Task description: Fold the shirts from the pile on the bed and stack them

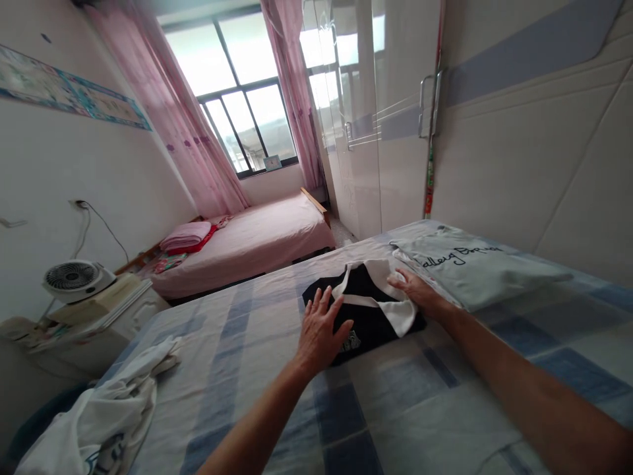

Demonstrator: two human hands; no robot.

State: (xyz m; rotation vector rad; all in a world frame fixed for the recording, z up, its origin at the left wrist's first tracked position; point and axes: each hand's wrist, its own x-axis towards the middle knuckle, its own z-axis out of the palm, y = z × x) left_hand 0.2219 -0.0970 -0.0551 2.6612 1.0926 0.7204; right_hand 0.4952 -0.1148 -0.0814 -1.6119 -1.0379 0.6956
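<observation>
A folded black shirt [363, 313] with a white collar [398, 316] lies on the bed in front of me. My left hand [321, 330] rests on its left side with the fingers spread, beside a small grey-white print. At the collar's right edge, my right hand [413, 289] touches the shirt with its fingers stretched out and partly apart. Just beyond that hand lies a pale grey-green shirt [475, 270] with dark lettering, laid out flat.
Blue-and-white checked bedding [267, 369] covers the near bed. White crumpled clothing [109, 409] lies at its left edge. A small fan [74, 280] stands on a cabinet at left. Behind are a pink bed [262, 241] and a glossy wardrobe [400, 165].
</observation>
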